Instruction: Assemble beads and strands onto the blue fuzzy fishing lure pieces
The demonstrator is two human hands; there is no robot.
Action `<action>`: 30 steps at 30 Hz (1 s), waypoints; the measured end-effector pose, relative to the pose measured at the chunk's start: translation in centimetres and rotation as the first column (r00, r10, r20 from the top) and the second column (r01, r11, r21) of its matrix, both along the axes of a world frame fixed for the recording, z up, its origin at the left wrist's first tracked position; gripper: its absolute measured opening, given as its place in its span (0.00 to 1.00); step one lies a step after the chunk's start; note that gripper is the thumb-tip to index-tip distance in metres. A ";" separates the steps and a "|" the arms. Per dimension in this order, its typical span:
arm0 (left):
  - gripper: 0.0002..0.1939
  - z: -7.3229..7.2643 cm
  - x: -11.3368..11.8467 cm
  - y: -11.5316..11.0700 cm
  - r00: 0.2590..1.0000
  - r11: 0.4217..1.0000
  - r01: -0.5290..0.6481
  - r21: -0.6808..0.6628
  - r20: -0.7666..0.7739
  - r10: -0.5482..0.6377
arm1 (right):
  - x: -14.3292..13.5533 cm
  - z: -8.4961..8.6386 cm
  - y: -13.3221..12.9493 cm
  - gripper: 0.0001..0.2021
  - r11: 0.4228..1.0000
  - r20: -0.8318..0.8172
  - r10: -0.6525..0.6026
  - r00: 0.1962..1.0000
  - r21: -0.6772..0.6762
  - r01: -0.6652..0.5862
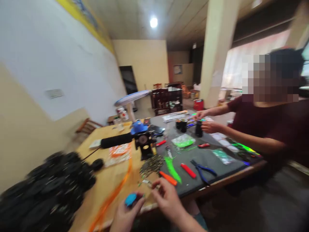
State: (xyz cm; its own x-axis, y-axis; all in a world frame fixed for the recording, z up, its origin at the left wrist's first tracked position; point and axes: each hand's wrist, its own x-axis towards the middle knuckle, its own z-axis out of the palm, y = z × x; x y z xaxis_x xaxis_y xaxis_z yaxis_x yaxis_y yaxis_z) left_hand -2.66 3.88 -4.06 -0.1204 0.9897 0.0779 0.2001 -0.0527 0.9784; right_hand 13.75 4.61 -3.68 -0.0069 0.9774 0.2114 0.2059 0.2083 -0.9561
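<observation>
At the table's near edge, my left hand (127, 213) is closed around a small dark round thing with a bright blue top (130, 199), perhaps a spool. Just to its right, my right hand (167, 197) has its thumb and fingers bent together; what they pinch is too blurred to name. A small pale piece (146, 182) shows by those fingertips. Beyond them lies a heap of small brassy metal parts (152, 166). An orange-handled tool (168, 178) and a bright green strip bundle (173, 170) lie close to my right hand.
Black round parts (48, 190) are piled at left, beside an orange ribbon (113, 193). A black clamped device (142, 141) stands mid-table. Blue-handled pliers (204, 170), a red tool (188, 170) and plastic bags (183, 140) lie on the dark mat. A co-worker's hands (209, 124) work at right.
</observation>
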 end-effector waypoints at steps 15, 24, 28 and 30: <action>0.19 2.0 0.2 0.0 0.886 0.962 0.128 -0.241 0.464 -0.002 | -0.9 -0.6 0.9 0.17 0.921 -0.208 0.262 0.942 -0.239 -0.309; 0.18 2.0 -0.4 0.1 0.901 0.966 0.107 -0.234 0.435 0.005 | -1.6 -1.0 1.2 0.14 0.883 -0.234 0.319 0.918 -0.279 -0.378; 0.21 1.8 -0.4 0.2 0.911 0.975 0.124 -0.185 0.410 -0.038 | -0.6 -1.5 1.3 0.11 0.962 0.099 0.260 0.960 -0.105 -0.250; 0.23 1.6 -0.4 0.3 0.928 0.979 0.138 -0.150 0.365 -0.075 | -0.2 -1.2 1.0 0.09 0.974 0.225 0.224 0.948 -0.033 -0.223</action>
